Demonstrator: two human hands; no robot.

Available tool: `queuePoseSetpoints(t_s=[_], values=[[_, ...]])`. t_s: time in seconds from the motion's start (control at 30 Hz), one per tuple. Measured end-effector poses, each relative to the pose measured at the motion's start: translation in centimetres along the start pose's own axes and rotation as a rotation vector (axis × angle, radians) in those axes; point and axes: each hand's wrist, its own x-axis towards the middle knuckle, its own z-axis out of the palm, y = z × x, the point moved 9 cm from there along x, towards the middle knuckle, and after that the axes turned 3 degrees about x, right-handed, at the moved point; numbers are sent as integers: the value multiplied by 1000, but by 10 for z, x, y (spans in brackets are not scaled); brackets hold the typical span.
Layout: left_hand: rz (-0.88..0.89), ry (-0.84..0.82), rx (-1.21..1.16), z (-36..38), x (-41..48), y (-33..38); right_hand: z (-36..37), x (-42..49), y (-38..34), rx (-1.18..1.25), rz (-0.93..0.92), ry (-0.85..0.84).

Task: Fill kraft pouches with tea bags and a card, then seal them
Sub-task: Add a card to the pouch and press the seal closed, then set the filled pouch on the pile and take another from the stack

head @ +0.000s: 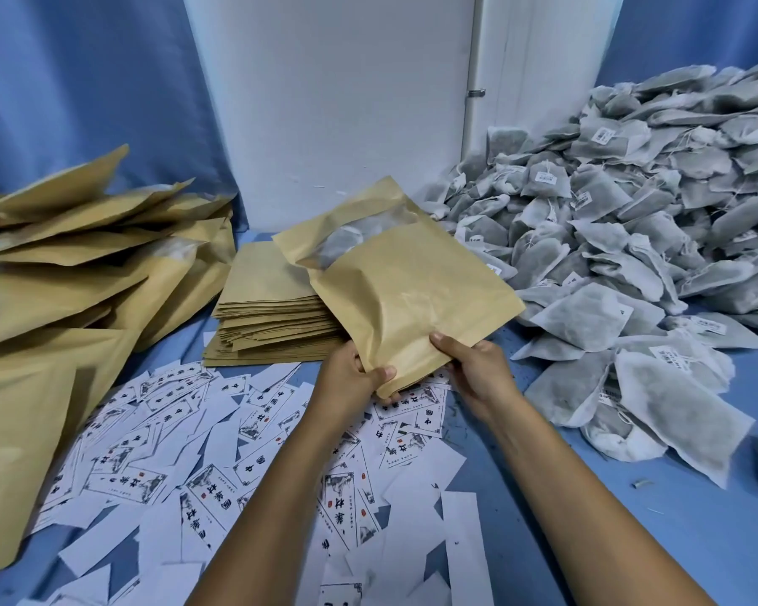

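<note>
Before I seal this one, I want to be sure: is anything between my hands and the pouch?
Nothing visible. The left hand and right hand both grip the near edge of the kraft pouch directly, held above the scattered cards.

1. The tea bag heap (631, 220) walls off the right side.
2. Filled kraft pouches (62, 273) crowd the left.
3. Scattered cards (158, 474) cover the near counter (674, 540); bare blue strip lies near right.
</note>
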Motion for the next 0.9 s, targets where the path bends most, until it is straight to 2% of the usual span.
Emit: queuePoseSetpoints(t_s=[0.1,0.2,0.43,0.67,0.77,0.83,0.9], values=[[6,20,77,-2,0,3,1,-1,0,8,29,-17],[-3,48,37,-8,1,5,-1,-1,-2,13,60,-2],[14,61,-8,-10,-1,8,-7,0,-23,-28,-53,29],[72,144,83,-36,6,6,-24,3,-33,61,-130,166],[84,219,91,-43,7,5,-25,2,-28,14,-122,193],[92,325,129,-55,7,5,-25,1,-34,-143,-175,195],[91,463,167,-73,5,4,-17,0,-40,-283,-214,129]])
